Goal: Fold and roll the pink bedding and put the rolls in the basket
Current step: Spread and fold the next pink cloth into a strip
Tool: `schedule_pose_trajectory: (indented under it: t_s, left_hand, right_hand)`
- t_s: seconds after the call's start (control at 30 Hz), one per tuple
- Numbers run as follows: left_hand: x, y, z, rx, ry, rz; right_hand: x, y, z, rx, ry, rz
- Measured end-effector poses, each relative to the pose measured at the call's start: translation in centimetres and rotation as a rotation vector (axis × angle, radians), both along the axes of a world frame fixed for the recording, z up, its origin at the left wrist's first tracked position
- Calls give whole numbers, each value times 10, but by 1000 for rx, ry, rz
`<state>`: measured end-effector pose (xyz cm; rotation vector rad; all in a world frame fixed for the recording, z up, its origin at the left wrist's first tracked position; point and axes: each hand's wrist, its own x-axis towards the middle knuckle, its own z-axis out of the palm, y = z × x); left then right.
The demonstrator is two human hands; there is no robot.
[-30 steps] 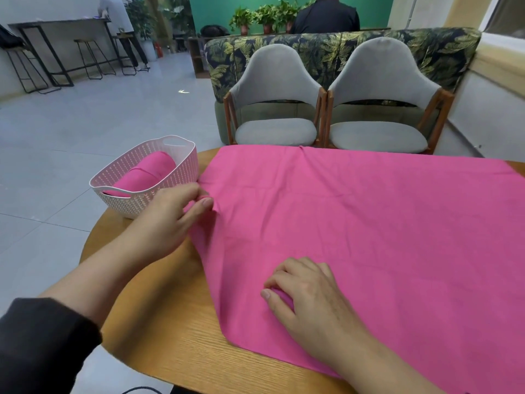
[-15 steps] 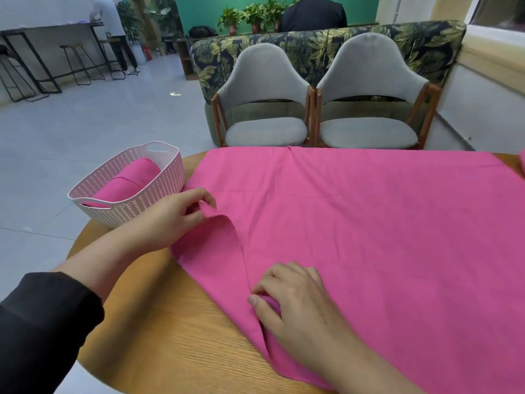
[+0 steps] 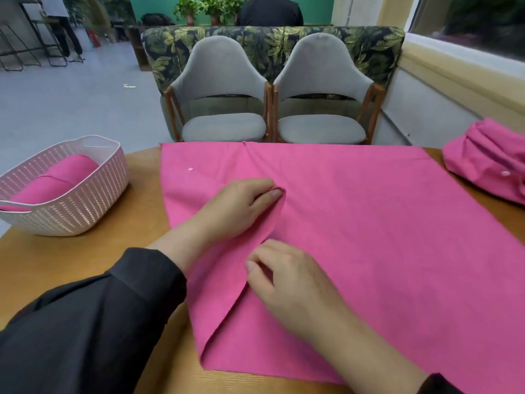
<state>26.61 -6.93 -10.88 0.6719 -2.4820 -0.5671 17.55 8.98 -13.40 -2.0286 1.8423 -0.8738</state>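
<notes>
**Both grips on the pink sheet, mid-fold**

Left hand [image 3: 235, 209] has its grip pinching the folded-over edge of the pink sheet [image 3: 369, 237], thumb tip pressed against the fingers with a ridge of cloth caught between them, sitting over the middle-left part of the fabric. Right hand [image 3: 287, 282] is just below it, fingers curled, its grip pinching the same flap where the crease runs down toward the near corner. The two hands are near each other but not touching, far as I can tell.

Head view, since that's the only one: the sheet is spread flat over most of the round wooden bench [image 3: 85, 257], its left side turned over onto itself so a long diagonal fold runs from the left hand down to the near edge. There's a small white button [image 3: 190, 168] on the cloth near the far-left part.

Off to the left on the bench sits the white perforated basket [image 3: 93, 194], apart from the sheet, with one finished pink roll [image 3: 56, 180] lying inside it. On the far right of the bench is a crumpled pink bundle [image 3: 488, 163], also showing a button, just beside the sheet's right edge.

Behind the bench are two grey chairs [image 3: 221, 89] side by side, backed by a leaf-print sofa [image 3: 270, 41]. Black sleeve [image 3: 85, 322] covers the left arm.
</notes>
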Motion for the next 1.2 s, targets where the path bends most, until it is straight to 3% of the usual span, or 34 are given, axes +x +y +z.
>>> schedule_pose_trajectory:
  t_s: [0.13, 0.37, 0.53, 0.67, 0.83, 1.2]
  left_hand:
    - [-54, 14, -17, -162, -27, -62]
    - [-92, 19, -66, -343, -203, 104]
    - [-89, 14, -66, -333, -129, 74]
    - [-90, 16, -65, -337, -153, 91]
    - [-87, 16, -62, -211, -89, 86]
    - [-84, 15, -61, -150, -60, 85]
  right_hand:
    - [-77, 24, 8, 90, 71, -208]
    - [-162, 76, 1, 229, 272, -340]
    - [-200, 96, 10, 325, 318, -348]
    - [-246, 113, 27, 531, 448, -408]
    - [-298, 133, 51, 778, 525, -554]
    - [-316, 127, 43, 791, 472, -535]
